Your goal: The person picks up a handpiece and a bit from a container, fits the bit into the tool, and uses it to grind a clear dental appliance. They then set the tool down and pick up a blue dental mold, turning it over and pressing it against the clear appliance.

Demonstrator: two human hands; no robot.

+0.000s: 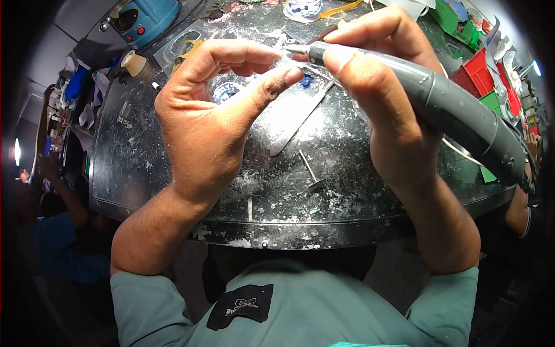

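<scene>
My right hand [384, 87] grips a grey rotary handpiece [462, 115] like a pen, its cable end toward my right forearm. The handpiece's narrow metal tip [298, 50] points left, right at the fingertips of my left hand [211, 118]. Thumb and forefinger of that left hand are pinched around a small whitish piece [285, 56], mostly hidden by the fingers. Below the hands, a flat metal spatula [298, 124] lies slantwise on the table. Nearer to me rests a thin-shanked disc bit [312, 173].
White dust and chips cover the black worktable [139, 168]. A blue machine with a red button [141, 23] stands back left, near a cream spool [133, 63]. Red bins [474, 75] and green bins [454, 23] line the right. Another person's arm [517, 214] shows at far right.
</scene>
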